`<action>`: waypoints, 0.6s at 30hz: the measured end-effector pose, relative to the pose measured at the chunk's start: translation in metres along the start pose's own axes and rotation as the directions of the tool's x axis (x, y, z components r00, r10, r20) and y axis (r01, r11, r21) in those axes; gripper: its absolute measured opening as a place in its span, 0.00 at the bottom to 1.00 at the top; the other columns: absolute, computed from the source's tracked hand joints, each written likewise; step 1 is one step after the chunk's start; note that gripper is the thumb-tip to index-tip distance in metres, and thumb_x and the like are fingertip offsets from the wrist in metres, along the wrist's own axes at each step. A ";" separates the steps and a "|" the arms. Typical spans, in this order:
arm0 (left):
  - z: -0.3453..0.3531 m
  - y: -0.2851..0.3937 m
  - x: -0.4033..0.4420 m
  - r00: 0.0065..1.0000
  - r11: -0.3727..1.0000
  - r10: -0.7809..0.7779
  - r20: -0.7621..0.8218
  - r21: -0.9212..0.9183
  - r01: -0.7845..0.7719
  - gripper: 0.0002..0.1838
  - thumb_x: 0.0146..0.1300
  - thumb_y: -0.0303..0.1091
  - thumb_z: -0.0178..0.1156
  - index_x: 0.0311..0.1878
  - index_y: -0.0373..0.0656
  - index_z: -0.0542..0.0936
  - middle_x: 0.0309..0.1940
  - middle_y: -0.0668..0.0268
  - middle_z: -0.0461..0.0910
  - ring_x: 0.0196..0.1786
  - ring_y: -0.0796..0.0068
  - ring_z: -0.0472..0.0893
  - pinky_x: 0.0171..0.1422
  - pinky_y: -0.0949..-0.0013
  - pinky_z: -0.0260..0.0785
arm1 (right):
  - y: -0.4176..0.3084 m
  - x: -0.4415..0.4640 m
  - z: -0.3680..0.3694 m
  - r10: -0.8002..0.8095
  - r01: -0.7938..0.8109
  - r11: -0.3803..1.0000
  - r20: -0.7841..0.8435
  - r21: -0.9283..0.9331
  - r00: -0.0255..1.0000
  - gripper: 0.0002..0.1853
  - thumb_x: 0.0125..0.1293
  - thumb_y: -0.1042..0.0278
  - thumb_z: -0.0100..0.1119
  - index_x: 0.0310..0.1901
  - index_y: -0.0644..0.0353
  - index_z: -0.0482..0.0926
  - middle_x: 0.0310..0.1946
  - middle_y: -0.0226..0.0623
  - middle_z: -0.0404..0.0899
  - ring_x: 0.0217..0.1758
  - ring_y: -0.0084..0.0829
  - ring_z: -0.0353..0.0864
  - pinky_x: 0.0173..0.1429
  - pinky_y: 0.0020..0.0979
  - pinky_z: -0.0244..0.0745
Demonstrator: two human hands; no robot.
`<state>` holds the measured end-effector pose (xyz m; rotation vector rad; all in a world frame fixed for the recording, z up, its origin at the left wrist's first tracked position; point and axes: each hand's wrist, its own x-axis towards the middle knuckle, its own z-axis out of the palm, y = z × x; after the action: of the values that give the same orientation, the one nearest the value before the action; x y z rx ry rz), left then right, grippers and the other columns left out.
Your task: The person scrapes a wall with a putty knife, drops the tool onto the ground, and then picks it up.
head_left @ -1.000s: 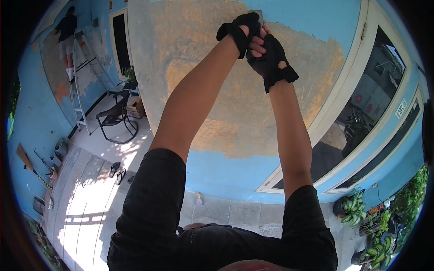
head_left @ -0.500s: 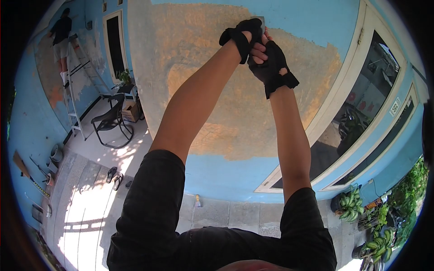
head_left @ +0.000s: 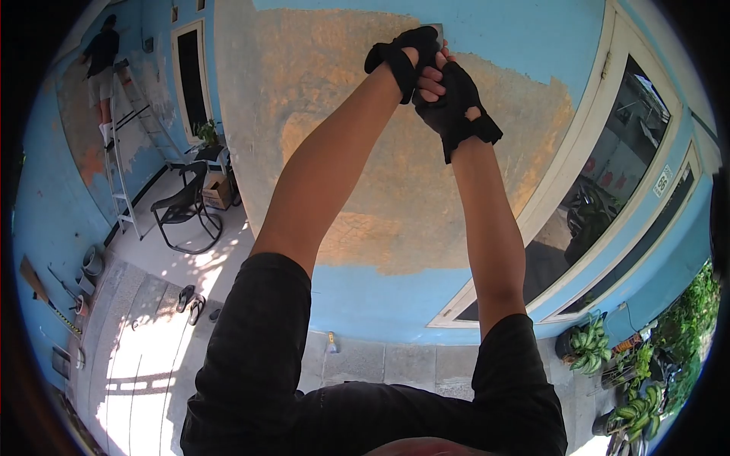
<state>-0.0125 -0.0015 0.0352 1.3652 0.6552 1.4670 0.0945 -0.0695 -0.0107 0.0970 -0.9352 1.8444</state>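
Note:
Both hands are raised to the wall in black fingerless gloves, close together around one tool. My left hand [head_left: 404, 62] is closed at the top, and my right hand [head_left: 450, 100] is closed just below and right of it. A small grey metal blade [head_left: 437, 30] pokes out above the fingers, like a paint scraper's; its handle is hidden in my hands. The blade lies against the wall at the upper edge of a bare, tan-grey patch [head_left: 357, 163], where blue paint [head_left: 502, 30] begins.
A person [head_left: 102, 68] stands on a ladder [head_left: 122, 167] at the far left. Nearby are a black chair [head_left: 182, 205] and sandals [head_left: 197, 309]. A brush-like tool [head_left: 332, 343] lies at the wall's foot. A glass door [head_left: 608, 159] and potted plants [head_left: 591, 346] are to the right.
Both hands have shifted slightly up and left along the wall with the scraper, which stays in their grip.

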 end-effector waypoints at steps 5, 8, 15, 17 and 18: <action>-0.004 -0.001 0.014 0.999 0.998 -0.039 -0.019 -0.040 0.038 0.20 0.72 0.50 0.48 0.38 0.41 0.76 0.25 0.64 0.78 0.32 0.68 0.83 0.32 0.67 0.78 | -0.002 0.010 0.003 -0.010 0.010 1.000 -0.048 -0.006 0.999 0.06 0.77 0.64 0.46 0.44 0.39 0.73 0.20 0.22 0.63 0.15 0.17 0.58 0.17 0.20 0.54; -0.012 -0.007 0.028 0.998 0.995 -0.044 0.053 -0.086 0.048 0.20 0.72 0.49 0.48 0.37 0.41 0.75 0.24 0.63 0.78 0.30 0.67 0.82 0.31 0.68 0.77 | 0.002 0.000 0.003 0.022 -0.023 0.999 -0.042 -0.029 0.999 0.06 0.77 0.65 0.46 0.44 0.38 0.74 0.20 0.22 0.62 0.15 0.17 0.58 0.18 0.21 0.54; -0.014 -0.001 0.034 0.989 0.995 -0.095 0.114 -0.026 0.099 0.19 0.71 0.48 0.49 0.36 0.41 0.76 0.23 0.66 0.77 0.28 0.69 0.81 0.31 0.68 0.77 | 0.004 0.004 0.008 -0.004 0.005 0.999 -0.039 0.033 0.999 0.06 0.77 0.65 0.45 0.44 0.40 0.73 0.20 0.23 0.62 0.15 0.17 0.58 0.18 0.20 0.54; -0.014 -0.010 0.040 0.998 0.992 -0.040 0.057 0.125 0.033 0.19 0.71 0.49 0.49 0.37 0.42 0.76 0.23 0.66 0.77 0.28 0.69 0.80 0.31 0.68 0.77 | 0.008 -0.001 -0.005 -0.006 0.006 1.000 0.000 0.015 1.000 0.06 0.77 0.65 0.44 0.45 0.42 0.72 0.20 0.23 0.63 0.15 0.17 0.58 0.18 0.20 0.54; -0.010 -0.009 0.036 0.997 0.953 0.073 -0.012 0.295 -0.066 0.19 0.72 0.49 0.49 0.38 0.42 0.76 0.23 0.67 0.77 0.28 0.69 0.81 0.31 0.67 0.77 | 0.008 0.002 -0.005 -0.005 0.005 1.000 0.005 0.014 1.000 0.06 0.77 0.65 0.44 0.45 0.42 0.72 0.20 0.23 0.63 0.15 0.17 0.58 0.18 0.20 0.54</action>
<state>-0.0149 0.0365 0.0402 1.6158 0.8757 1.4841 0.0884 -0.0663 -0.0176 0.1128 -0.9253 1.8468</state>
